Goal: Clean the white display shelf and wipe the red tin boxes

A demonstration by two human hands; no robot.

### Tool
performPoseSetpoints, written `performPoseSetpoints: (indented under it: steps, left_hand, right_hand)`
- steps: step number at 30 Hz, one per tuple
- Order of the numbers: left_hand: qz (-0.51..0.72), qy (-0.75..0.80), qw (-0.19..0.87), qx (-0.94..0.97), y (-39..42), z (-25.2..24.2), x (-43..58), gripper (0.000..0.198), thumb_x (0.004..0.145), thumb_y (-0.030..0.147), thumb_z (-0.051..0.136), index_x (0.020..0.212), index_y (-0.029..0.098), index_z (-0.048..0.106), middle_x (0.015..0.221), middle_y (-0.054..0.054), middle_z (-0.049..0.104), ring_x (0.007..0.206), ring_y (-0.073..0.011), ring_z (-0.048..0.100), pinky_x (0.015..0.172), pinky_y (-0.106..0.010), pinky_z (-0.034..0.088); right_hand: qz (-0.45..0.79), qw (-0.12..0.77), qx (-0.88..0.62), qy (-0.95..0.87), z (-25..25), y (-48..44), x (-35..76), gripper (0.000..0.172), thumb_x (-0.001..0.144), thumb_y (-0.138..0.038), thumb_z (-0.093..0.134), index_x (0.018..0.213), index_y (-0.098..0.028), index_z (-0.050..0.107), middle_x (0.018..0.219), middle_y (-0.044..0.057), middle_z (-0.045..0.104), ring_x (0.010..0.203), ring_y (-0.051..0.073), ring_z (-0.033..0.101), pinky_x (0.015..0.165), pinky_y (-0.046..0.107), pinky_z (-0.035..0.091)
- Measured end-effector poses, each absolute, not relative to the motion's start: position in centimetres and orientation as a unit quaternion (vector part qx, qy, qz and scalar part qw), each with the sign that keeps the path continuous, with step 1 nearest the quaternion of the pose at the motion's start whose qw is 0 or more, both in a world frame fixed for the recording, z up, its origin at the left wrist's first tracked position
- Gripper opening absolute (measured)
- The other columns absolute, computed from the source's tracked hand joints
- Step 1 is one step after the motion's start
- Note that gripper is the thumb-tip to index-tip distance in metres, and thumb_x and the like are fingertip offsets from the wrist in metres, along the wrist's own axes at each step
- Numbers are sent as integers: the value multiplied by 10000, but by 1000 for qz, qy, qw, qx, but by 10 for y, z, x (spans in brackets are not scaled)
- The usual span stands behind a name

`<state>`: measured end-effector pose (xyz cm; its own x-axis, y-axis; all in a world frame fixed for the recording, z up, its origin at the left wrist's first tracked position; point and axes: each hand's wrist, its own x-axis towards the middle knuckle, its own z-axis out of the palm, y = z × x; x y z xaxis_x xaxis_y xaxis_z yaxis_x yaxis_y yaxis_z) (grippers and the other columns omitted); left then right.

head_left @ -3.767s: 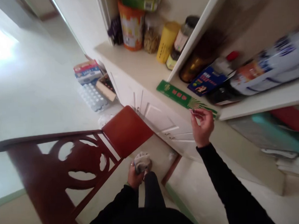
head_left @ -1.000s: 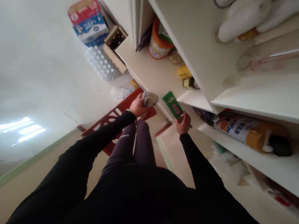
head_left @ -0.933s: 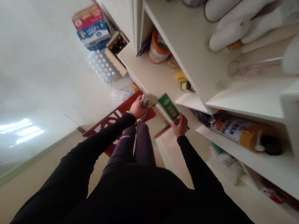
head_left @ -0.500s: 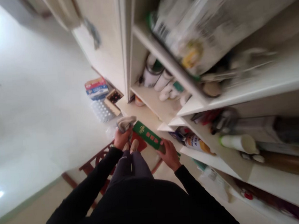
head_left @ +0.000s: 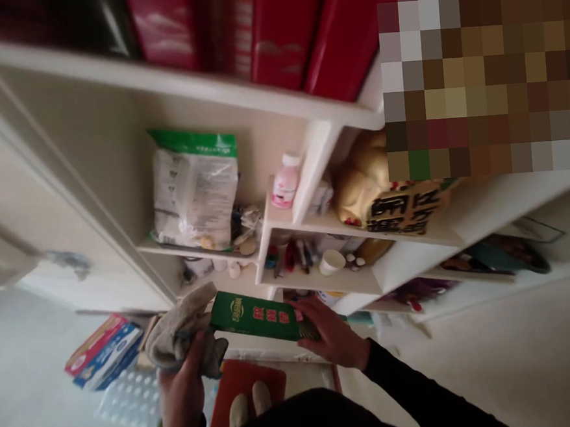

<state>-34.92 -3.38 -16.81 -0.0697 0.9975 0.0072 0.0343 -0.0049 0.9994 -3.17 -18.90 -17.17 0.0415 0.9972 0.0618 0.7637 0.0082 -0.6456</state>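
Note:
My left hand [head_left: 183, 390] is closed round a crumpled grey cloth [head_left: 181, 331]. In my right hand [head_left: 330, 334] is a long green box [head_left: 253, 314] with gold and pink lettering, gripped at its right end. The box lies nearly level in front of the lower shelves, and its left end comes close to the cloth. Whether cloth and box touch, I cannot tell. Fingers of my right hand cover part of the box's end.
White shelves [head_left: 316, 237] hold a green-topped plastic bag [head_left: 193, 187], a pink bottle [head_left: 286, 182], a white cup [head_left: 332, 262] and a golden figure [head_left: 360, 176]. Red binders [head_left: 284, 31] stand above. My feet are on a red seat [head_left: 271, 374]; coloured boxes [head_left: 104, 350] lie on the floor at left.
My view has tilted up towards the shelves, so the upper shelf and red binders now show. Both hands keep hold of the cloth and the green box, which appear larger and nearer.

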Motion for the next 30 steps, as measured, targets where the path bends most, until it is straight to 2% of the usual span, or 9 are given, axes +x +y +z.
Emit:
performPoseSetpoints:
  steps: [4,7,11,14,17,20,23,26,30]
  left_hand:
    - [510,470,410,592,-12,-126,-337,262,700,425,897,879,243,842,867,-83,838,1104,-397,847,1113,-603,684]
    - [493,442,423,619,-9,-102,-314,268,683,436,890,862,241,847,918,-107,856,1182,-431,833,1198,-656,628]
    - [451,398,579,550,-26,-77,-268,370,703,510,919,881,203,816,1006,-128,872,1148,-397,847,1028,-537,731]
    - [412,341,669,517,-42,-65,-242,541,617,532,997,980,162,843,1058,-136,886,978,-335,861,882,-438,755]
    - [377,288,714,515,-52,-59,-230,572,592,501,1040,1008,152,860,1052,-133,893,924,-293,851,840,-375,745]
    - [368,256,721,528,-55,-56,-227,516,600,463,1054,971,164,856,1061,-129,894,1044,-325,856,940,-398,742]
    - [375,252,714,535,-54,-53,-228,529,597,450,1061,994,165,858,1074,-124,890,1083,-323,853,980,-386,732]
    - [378,264,711,531,-52,-51,-231,540,603,465,1063,1002,162,864,1027,-111,887,906,-269,838,819,-346,738]
    - [356,274,723,524,-47,-55,-237,570,621,539,1067,971,135,869,898,-98,867,715,-216,776,669,-324,714]
  right_hand:
    - [126,384,-658,-635,-142,-216,-30,849,972,-269,826,1740,-327,467,1639,155,586,1524,330,589,1323,556,499]
    - [55,459,-661,-591,-121,-243,-31,795,1021,-273,777,1738,-366,446,1622,128,605,1487,296,631,1281,485,551]
    - [-40,560,-667,-489,-84,-275,-11,660,1070,-391,717,1698,-334,522,1588,129,654,1438,300,681,1203,454,611]
    - [-128,646,-633,-408,-46,-285,26,615,1015,-480,764,1588,-312,619,1415,121,746,1235,305,769,1062,465,674]
    - [-207,705,-570,-367,-7,-281,70,595,959,-560,784,1480,-299,661,1430,115,749,1271,324,763,1177,553,616]
    - [-234,728,-544,-345,20,-268,111,576,939,-652,765,1390,-307,669,1441,92,740,1322,326,736,1273,617,526]
    - [-254,731,-541,-330,33,-251,141,628,896,-722,772,1337,-289,661,1305,81,751,1228,300,740,1211,570,558]
    - [-284,727,-539,-317,40,-235,162,647,903,-739,746,1329,-262,651,1212,77,726,1156,271,713,1172,529,562]
    - [-309,729,-524,-314,57,-219,181,673,917,-769,707,1340,-251,638,1287,92,684,1164,254,683,1203,528,534]
